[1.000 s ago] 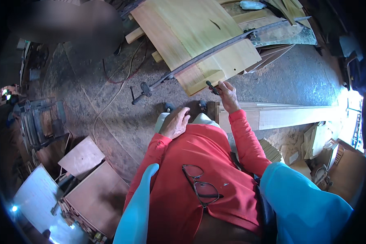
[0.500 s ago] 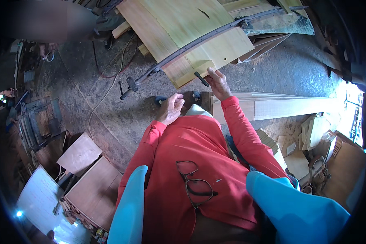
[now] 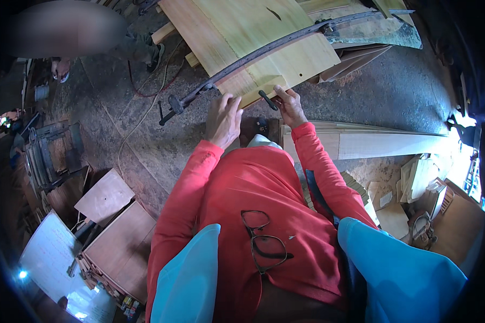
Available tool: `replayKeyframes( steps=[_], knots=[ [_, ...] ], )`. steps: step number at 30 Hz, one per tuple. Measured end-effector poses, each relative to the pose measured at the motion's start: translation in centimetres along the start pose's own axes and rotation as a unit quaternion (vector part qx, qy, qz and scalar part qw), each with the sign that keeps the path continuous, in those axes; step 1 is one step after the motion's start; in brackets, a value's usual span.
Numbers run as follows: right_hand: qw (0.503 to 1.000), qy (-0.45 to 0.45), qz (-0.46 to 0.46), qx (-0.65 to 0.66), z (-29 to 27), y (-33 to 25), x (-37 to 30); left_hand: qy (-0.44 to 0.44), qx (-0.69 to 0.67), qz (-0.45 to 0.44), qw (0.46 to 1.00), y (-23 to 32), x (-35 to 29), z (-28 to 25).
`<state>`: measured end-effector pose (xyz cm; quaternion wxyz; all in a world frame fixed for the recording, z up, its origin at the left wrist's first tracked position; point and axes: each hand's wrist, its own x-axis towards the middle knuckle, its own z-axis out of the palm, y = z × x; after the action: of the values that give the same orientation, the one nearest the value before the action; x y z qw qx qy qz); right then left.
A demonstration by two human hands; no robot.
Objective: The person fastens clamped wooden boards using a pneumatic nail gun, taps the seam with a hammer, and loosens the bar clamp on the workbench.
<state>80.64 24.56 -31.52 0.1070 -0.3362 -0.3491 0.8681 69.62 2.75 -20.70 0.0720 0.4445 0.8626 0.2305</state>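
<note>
A pale wooden panel (image 3: pixel 242 32) made of joined boards lies ahead of me, with a long dark metal bar clamp (image 3: pixel 253 55) across it. Along its near edge rests a short wooden strip (image 3: pixel 264 90). My right hand (image 3: pixel 291 109) has its thumb and fingers closed on the strip's right end. Just left of those fingers, a black clamp handle (image 3: pixel 268 100) slants down from the edge. My left hand (image 3: pixel 224 123) is raised by the panel's near left corner, fingers loosely bent and apart, holding nothing; whether the fingertips touch the wood is hard to tell.
Long pale boards (image 3: pixel 361 142) are stacked to my right. A hose and cord (image 3: pixel 145 116) run over the concrete floor. Plywood sheets (image 3: pixel 121 242) and a whiteboard (image 3: pixel 59 264) stand at the lower left. Another person's hand (image 3: pixel 61 68) shows at the far left.
My left hand has moved forward from near my waist to the panel's near left corner, its fingers opening. My right hand stays at the strip's right end.
</note>
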Motion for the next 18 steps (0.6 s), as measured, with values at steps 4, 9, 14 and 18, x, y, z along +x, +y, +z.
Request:
replayKeyframes(
  steps=[4, 9, 14, 18],
  knots=[
    [1.000, 0.008, 0.011, -0.026, -0.4, 0.4, 0.0, -0.052, 0.107, 0.050, 0.992, -0.7, 2.5, 1.7],
    [1.000, 0.016, 0.003, 0.014, 0.3, 0.3, -0.4, -0.105, 0.140, 0.019, 0.984, -1.1, 4.2, 2.9],
    [0.980, 0.169, -0.071, -0.077, 0.8, 0.9, -1.6, -0.126, 0.151, 0.025, 0.980, -1.0, 5.2, 2.7],
    [0.953, 0.217, -0.142, -0.153, 0.7, 0.2, -4.2, -0.150, 0.146, 0.000, 0.978, -1.2, 5.2, 3.1]
  ],
)
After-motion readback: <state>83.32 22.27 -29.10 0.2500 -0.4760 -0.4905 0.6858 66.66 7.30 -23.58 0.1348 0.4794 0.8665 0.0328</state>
